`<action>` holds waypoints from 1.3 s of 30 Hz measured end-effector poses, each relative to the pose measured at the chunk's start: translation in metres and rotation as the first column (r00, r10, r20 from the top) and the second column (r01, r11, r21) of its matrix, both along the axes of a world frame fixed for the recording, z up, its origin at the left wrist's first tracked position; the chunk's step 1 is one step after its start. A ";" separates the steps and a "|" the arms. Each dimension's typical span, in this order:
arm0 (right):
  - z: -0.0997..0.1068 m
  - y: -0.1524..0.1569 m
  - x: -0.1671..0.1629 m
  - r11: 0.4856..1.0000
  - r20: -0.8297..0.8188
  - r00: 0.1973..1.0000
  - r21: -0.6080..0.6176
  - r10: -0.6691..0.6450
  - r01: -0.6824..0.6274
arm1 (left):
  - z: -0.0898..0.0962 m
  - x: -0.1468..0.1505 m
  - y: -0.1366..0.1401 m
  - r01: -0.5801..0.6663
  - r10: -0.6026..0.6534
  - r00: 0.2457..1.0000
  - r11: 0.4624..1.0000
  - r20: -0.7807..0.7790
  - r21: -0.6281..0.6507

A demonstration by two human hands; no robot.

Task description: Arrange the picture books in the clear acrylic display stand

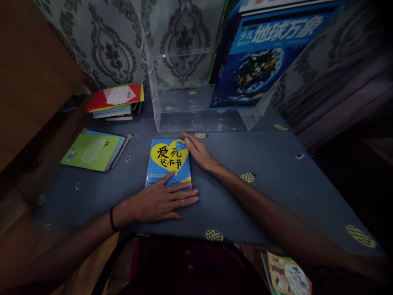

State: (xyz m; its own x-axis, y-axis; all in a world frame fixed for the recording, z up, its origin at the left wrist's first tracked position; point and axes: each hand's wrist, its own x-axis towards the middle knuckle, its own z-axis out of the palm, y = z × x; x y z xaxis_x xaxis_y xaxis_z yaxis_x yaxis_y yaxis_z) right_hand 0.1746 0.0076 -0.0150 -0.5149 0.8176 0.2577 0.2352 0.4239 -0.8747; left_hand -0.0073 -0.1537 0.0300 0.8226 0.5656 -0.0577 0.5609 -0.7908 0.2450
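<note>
A blue book [155, 168] with a yellow heart and black lettering on its cover lies flat on the cloth-covered table. Across its lower edge rests my left hand [162, 198], fingers spread and palm down, hiding the bottom of the cover. My right hand [199, 152] touches the book's upper right corner and side, its fingers stretched out and lying together. Neither hand grips the book. A dark band [112, 219] circles my left wrist.
Behind the book stands a clear acrylic rack [196, 119] with a large blue earth book [260, 61] and others at its right. To the left lie a green book [95, 151] on others and a red-topped stack [115, 98]. A colourful book [288, 274] shows below the table's front edge.
</note>
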 end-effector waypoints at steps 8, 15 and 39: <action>0.000 0.000 0.000 0.999 0.035 0.999 0.038 -0.010 0.009 | 0.001 -0.001 -0.009 0.013 -0.013 0.999 1.000 -0.048 0.011; -0.008 0.000 -0.002 0.995 0.081 0.997 0.093 0.017 -0.025 | -0.001 -0.004 -0.024 -0.094 0.100 0.993 0.991 -0.058 0.091; -0.013 -0.057 0.002 0.915 0.358 0.931 0.347 0.074 -0.207 | -0.026 -0.049 -0.002 -0.657 0.653 0.701 0.747 0.285 -0.096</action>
